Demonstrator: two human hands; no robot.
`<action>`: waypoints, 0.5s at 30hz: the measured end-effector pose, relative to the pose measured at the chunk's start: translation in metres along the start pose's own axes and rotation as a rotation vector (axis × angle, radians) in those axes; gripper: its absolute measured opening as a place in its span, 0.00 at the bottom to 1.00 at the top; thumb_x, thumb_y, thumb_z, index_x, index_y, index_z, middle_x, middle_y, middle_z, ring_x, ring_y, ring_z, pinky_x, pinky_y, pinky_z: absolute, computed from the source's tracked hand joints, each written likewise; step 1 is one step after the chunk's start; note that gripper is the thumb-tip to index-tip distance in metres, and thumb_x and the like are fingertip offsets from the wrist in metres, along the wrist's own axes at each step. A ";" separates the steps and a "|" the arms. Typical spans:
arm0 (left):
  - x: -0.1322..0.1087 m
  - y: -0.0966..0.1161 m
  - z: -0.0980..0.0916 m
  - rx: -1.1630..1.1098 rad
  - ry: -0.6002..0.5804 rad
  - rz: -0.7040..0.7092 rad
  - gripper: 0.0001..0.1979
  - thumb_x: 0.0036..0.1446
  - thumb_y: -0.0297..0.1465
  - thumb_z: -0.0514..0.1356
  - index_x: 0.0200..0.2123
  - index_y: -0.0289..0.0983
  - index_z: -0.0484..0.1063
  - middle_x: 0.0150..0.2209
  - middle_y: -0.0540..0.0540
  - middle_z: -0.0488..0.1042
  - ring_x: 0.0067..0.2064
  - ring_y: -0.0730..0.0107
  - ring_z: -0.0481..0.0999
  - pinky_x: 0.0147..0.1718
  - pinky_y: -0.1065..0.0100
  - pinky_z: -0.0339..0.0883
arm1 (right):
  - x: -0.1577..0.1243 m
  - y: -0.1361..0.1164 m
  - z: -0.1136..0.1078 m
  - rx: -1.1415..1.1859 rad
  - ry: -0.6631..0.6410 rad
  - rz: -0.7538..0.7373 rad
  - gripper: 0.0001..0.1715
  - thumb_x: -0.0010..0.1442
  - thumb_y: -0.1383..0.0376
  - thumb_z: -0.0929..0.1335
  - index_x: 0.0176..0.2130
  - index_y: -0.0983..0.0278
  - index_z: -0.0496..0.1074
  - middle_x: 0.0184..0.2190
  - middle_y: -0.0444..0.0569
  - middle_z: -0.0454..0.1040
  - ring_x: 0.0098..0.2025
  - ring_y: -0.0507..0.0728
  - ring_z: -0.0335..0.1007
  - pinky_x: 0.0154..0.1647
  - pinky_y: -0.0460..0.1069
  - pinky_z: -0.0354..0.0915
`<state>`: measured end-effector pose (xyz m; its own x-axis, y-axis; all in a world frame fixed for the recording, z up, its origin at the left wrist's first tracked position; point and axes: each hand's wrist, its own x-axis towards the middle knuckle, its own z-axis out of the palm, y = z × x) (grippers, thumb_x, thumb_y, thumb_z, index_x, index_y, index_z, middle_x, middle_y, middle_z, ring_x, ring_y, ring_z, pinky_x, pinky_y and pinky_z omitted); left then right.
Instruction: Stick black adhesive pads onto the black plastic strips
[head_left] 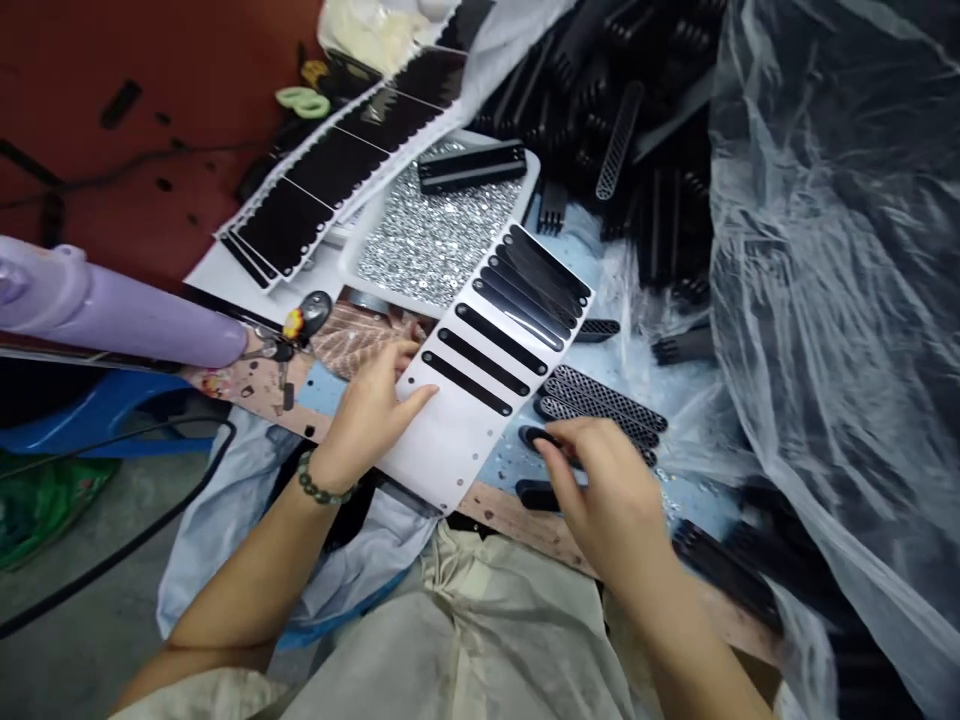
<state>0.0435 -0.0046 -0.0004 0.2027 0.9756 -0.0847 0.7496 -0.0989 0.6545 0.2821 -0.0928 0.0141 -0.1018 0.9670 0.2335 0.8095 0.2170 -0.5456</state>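
A crowded counter (645, 360) here, pale blue on top with a holed wooden edge at the front, and red floor (112, 60) beyond it on the left. On the right a big clear plastic bag (825, 250) billows over a heap of black combs (622, 90). Further back sits a tray of silver sparkle (435, 240), with a purple tube (112, 310) poking in from the left and a set of keys (304, 320) near its tip.

In the middle lies the white sheet (450, 450), its long axis running from near-left up to far-right. Its rows of black strips lie crosswise, each pointing from far-left to near-right. The left hand (367, 410) lies flat and spread on the sheet's near-left corner, its forefinger beside the nearest strip.

The right hand (607, 490) has thumb and fingers pinched on a black strip (538, 438) down on the counter, just off the sheet's near-right edge. This one lies roughly left to right. Perforated strips (600, 400) rest just beyond it.
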 end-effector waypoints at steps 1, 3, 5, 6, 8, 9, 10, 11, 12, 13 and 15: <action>0.003 -0.004 -0.001 -0.110 -0.068 -0.033 0.18 0.56 0.36 0.60 0.49 0.37 0.65 0.41 0.45 0.73 0.43 0.61 0.73 0.43 0.61 0.67 | 0.009 -0.008 0.009 0.034 -0.003 -0.043 0.08 0.64 0.69 0.62 0.43 0.62 0.68 0.36 0.51 0.72 0.40 0.57 0.69 0.41 0.53 0.67; 0.005 -0.005 0.000 -0.336 -0.165 -0.057 0.13 0.58 0.36 0.58 0.44 0.37 0.68 0.39 0.47 0.74 0.40 0.65 0.73 0.39 0.66 0.68 | 0.028 -0.022 0.029 0.047 -0.014 -0.115 0.11 0.64 0.68 0.61 0.46 0.64 0.69 0.39 0.53 0.74 0.42 0.58 0.69 0.43 0.54 0.68; 0.002 0.001 -0.001 -0.471 -0.209 -0.010 0.11 0.60 0.37 0.57 0.41 0.36 0.70 0.38 0.47 0.73 0.40 0.66 0.73 0.38 0.68 0.67 | 0.044 -0.030 0.045 0.035 -0.014 -0.153 0.15 0.65 0.65 0.62 0.50 0.66 0.69 0.43 0.55 0.74 0.44 0.59 0.69 0.45 0.54 0.68; 0.000 0.005 -0.003 -0.489 -0.212 0.033 0.10 0.60 0.36 0.56 0.40 0.36 0.71 0.38 0.47 0.73 0.40 0.66 0.72 0.39 0.68 0.66 | 0.049 -0.033 0.051 0.039 -0.008 -0.163 0.16 0.65 0.65 0.62 0.51 0.67 0.69 0.44 0.55 0.75 0.45 0.59 0.69 0.46 0.54 0.68; -0.004 0.012 -0.006 -0.470 -0.174 0.128 0.10 0.62 0.35 0.55 0.38 0.37 0.73 0.39 0.46 0.71 0.43 0.66 0.71 0.43 0.67 0.65 | 0.057 -0.035 0.058 0.100 0.008 -0.172 0.16 0.65 0.65 0.62 0.51 0.66 0.70 0.44 0.54 0.76 0.45 0.58 0.70 0.47 0.54 0.68; -0.005 0.014 -0.008 -0.458 -0.154 0.172 0.10 0.62 0.34 0.54 0.38 0.37 0.74 0.40 0.46 0.71 0.44 0.66 0.70 0.45 0.67 0.64 | 0.060 -0.034 0.058 0.160 0.015 -0.172 0.16 0.65 0.66 0.61 0.50 0.64 0.71 0.43 0.52 0.76 0.45 0.57 0.71 0.47 0.53 0.68; -0.004 0.015 -0.009 -0.450 -0.146 0.204 0.10 0.62 0.34 0.54 0.38 0.38 0.74 0.40 0.46 0.70 0.45 0.66 0.70 0.46 0.67 0.64 | 0.062 -0.032 0.056 0.234 0.026 -0.164 0.15 0.65 0.67 0.61 0.49 0.62 0.72 0.42 0.51 0.77 0.44 0.55 0.72 0.47 0.53 0.69; -0.003 0.015 -0.009 -0.446 -0.145 0.221 0.10 0.63 0.34 0.54 0.39 0.38 0.74 0.41 0.46 0.70 0.46 0.65 0.70 0.47 0.66 0.64 | 0.063 -0.030 0.051 0.310 0.052 -0.140 0.15 0.65 0.67 0.61 0.47 0.60 0.72 0.41 0.49 0.77 0.44 0.55 0.72 0.46 0.53 0.69; -0.001 0.013 -0.009 -0.440 -0.140 0.223 0.10 0.63 0.34 0.54 0.40 0.38 0.73 0.41 0.45 0.70 0.46 0.65 0.70 0.47 0.66 0.64 | 0.065 -0.026 0.044 0.378 0.106 -0.089 0.14 0.65 0.67 0.61 0.45 0.59 0.72 0.40 0.48 0.77 0.43 0.54 0.73 0.46 0.53 0.70; 0.003 0.010 -0.007 -0.428 -0.125 0.210 0.10 0.63 0.35 0.53 0.41 0.38 0.73 0.42 0.45 0.71 0.47 0.64 0.70 0.48 0.65 0.64 | 0.067 -0.021 0.035 0.431 0.190 -0.015 0.13 0.65 0.66 0.60 0.44 0.59 0.72 0.40 0.48 0.77 0.43 0.55 0.73 0.46 0.54 0.70; 0.010 0.002 -0.001 -0.373 -0.064 0.146 0.12 0.62 0.37 0.53 0.42 0.38 0.71 0.41 0.45 0.72 0.46 0.62 0.71 0.47 0.63 0.65 | 0.067 -0.009 0.012 0.491 0.429 0.152 0.13 0.66 0.65 0.58 0.45 0.60 0.68 0.39 0.50 0.75 0.42 0.56 0.74 0.44 0.55 0.71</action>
<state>0.0468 0.0051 0.0010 0.3376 0.9412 -0.0091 0.4319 -0.1463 0.8900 0.2614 -0.0285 0.0249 0.3138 0.8746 0.3696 0.4291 0.2166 -0.8769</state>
